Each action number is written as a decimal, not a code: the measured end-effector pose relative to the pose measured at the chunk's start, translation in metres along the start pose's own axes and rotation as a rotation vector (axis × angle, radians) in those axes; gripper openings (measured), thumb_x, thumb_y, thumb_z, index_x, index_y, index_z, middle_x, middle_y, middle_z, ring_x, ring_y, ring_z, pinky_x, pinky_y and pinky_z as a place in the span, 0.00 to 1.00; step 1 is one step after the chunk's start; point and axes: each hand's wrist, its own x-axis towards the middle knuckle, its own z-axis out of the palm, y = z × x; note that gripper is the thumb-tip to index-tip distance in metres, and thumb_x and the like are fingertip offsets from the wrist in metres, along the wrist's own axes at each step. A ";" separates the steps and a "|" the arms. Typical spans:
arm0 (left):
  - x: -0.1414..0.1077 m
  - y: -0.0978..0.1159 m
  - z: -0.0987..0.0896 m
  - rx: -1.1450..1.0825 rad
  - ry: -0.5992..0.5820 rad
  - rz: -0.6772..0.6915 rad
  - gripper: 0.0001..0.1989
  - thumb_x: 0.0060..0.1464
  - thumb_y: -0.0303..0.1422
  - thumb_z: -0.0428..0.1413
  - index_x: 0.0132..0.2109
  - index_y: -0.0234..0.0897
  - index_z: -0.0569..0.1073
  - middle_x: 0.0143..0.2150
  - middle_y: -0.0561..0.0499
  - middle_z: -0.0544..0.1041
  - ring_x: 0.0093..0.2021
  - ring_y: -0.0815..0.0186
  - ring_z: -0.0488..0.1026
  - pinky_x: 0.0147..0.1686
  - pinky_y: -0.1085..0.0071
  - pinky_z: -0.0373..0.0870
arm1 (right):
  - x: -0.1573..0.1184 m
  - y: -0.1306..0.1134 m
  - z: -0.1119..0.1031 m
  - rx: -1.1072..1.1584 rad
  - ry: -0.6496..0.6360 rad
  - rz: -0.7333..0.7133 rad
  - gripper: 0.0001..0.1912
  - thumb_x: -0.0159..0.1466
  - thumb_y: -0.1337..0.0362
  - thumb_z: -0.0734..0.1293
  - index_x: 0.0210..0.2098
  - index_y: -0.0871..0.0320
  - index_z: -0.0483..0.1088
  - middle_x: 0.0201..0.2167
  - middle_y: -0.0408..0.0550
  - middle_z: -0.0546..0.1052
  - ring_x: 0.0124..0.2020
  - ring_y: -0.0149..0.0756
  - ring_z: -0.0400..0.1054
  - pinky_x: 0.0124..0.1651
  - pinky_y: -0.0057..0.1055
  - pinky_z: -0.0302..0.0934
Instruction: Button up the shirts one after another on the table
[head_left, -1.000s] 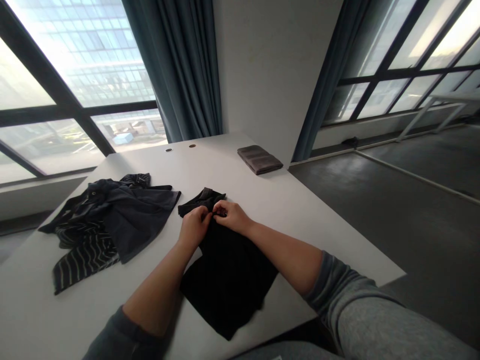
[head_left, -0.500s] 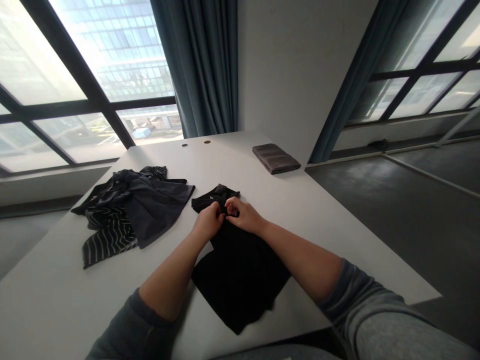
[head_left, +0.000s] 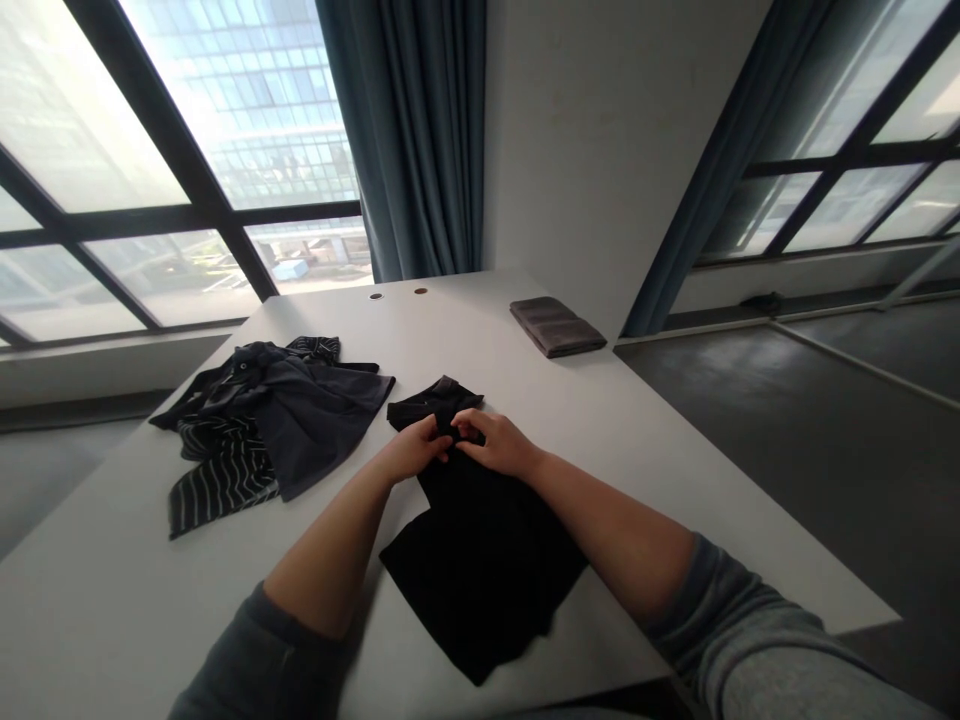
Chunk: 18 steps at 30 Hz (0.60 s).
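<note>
In the head view, your left hand (head_left: 411, 450) and your right hand (head_left: 496, 443) are close together on the white table (head_left: 637, 470). The fingers of both hands are curled and nearly closed, and your right fingertips (head_left: 466, 424) meet your left fingers at the upper part of the black garment (head_left: 480, 565). They seem to pinch this cloth, but the exact grip is partly hidden. The garment lies flat under your hands, in front of you. To the left of it, just apart, is a crumpled pile of dark grey and striped clothes (head_left: 270, 425). Farther away, near the far table edge, lies a folded grey-brown cloth (head_left: 556, 327).
</note>
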 end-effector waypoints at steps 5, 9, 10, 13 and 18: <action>-0.001 0.008 -0.008 0.011 0.136 0.054 0.13 0.62 0.43 0.56 0.44 0.38 0.76 0.36 0.49 0.80 0.40 0.60 0.77 0.47 0.62 0.73 | 0.006 -0.007 -0.009 -0.007 0.117 0.091 0.14 0.63 0.68 0.69 0.49 0.54 0.73 0.36 0.43 0.74 0.36 0.36 0.69 0.44 0.35 0.65; -0.001 0.004 -0.003 0.103 0.203 0.157 0.25 0.56 0.45 0.62 0.58 0.40 0.75 0.60 0.43 0.76 0.62 0.52 0.72 0.63 0.58 0.68 | 0.015 -0.011 -0.014 0.258 0.239 0.280 0.10 0.64 0.61 0.69 0.45 0.54 0.74 0.33 0.42 0.74 0.34 0.35 0.69 0.42 0.34 0.66; -0.002 0.003 0.002 0.194 0.185 0.161 0.30 0.52 0.44 0.65 0.61 0.40 0.73 0.63 0.42 0.74 0.63 0.50 0.71 0.63 0.57 0.67 | 0.017 -0.013 -0.014 0.356 0.238 0.294 0.09 0.64 0.59 0.69 0.43 0.55 0.75 0.34 0.43 0.75 0.35 0.35 0.71 0.43 0.34 0.66; -0.007 0.004 0.012 0.381 0.086 0.119 0.29 0.54 0.39 0.64 0.62 0.40 0.73 0.55 0.41 0.80 0.55 0.48 0.77 0.56 0.55 0.73 | 0.020 -0.023 -0.016 0.546 0.223 0.289 0.10 0.63 0.56 0.72 0.39 0.55 0.74 0.36 0.45 0.78 0.39 0.37 0.73 0.46 0.36 0.69; -0.014 0.040 -0.039 0.505 0.036 0.215 0.18 0.62 0.35 0.55 0.58 0.44 0.77 0.52 0.47 0.83 0.52 0.53 0.80 0.54 0.62 0.73 | 0.040 -0.032 -0.040 0.572 0.254 0.254 0.12 0.62 0.54 0.75 0.40 0.53 0.75 0.38 0.45 0.79 0.41 0.38 0.75 0.50 0.39 0.71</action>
